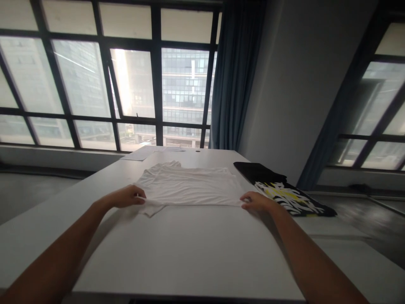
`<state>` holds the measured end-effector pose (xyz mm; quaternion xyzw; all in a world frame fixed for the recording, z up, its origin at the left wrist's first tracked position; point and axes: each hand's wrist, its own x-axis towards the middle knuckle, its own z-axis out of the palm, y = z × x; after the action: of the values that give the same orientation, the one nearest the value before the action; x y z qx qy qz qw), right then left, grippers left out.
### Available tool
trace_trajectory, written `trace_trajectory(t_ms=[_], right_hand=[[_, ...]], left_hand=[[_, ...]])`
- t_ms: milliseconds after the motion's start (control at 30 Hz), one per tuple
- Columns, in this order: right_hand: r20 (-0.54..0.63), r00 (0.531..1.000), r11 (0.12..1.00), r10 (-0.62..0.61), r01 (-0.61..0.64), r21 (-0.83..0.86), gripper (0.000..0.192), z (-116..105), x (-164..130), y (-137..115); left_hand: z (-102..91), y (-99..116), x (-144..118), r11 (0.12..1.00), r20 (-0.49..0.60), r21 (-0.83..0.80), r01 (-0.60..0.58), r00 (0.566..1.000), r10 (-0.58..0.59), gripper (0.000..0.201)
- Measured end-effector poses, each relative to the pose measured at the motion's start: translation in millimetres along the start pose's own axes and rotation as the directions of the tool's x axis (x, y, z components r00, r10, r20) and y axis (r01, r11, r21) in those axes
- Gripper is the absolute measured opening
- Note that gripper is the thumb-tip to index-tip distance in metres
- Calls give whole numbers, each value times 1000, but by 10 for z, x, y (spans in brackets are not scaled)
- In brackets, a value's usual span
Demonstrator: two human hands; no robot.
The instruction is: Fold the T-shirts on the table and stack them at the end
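Observation:
A white T-shirt (193, 185) lies spread sideways on the white table, with soft wrinkles running across it. One sleeve (153, 208) juts toward me at its near left, and more bunched cloth shows at the far left. My left hand (129, 196) pinches the near edge of the shirt beside that sleeve. At the near right corner, my right hand (255, 201) has its thumb and fingers closed on the shirt's edge. Between the two hands the near edge runs almost straight.
Dark folded clothing (284, 194) with a white and yellow print lies along the table's right side. White sheets of paper (139, 155) rest at the far left of the table (190, 253). Beyond it are windows and a blue curtain (234, 80).

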<state>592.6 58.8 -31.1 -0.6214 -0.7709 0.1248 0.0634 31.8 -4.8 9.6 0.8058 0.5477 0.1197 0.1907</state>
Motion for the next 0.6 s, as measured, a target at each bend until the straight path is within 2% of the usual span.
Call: trace_trajectory(t_ms=[100, 233, 333, 400, 500, 600], right_hand=[[21, 999, 998, -28, 27, 49, 45, -50, -19, 58], [-26, 997, 991, -78, 80, 106, 41, -77, -34, 64], [-56, 995, 992, -82, 87, 92, 29, -55, -12, 53], [-68, 995, 994, -77, 82, 72, 20, -30, 11, 59], [-100, 992, 995, -72, 78, 60, 15, -6, 33, 77], [-137, 988, 993, -70, 82, 88, 16, -9, 33, 76]], left_hand=[[-15, 44, -55, 996, 118, -89, -26, 992, 36, 44], [-88, -64, -156, 984, 161, -168, 60, 986, -33, 41], [-150, -189, -221, 975, 223, -208, 78, 974, -31, 40], [-141, -238, -218, 983, 256, -168, 71, 966, -26, 46], [-39, -240, -135, 995, 222, -61, 82, 973, -66, 52], [64, -202, -40, 997, 126, -68, 24, 992, -16, 40]])
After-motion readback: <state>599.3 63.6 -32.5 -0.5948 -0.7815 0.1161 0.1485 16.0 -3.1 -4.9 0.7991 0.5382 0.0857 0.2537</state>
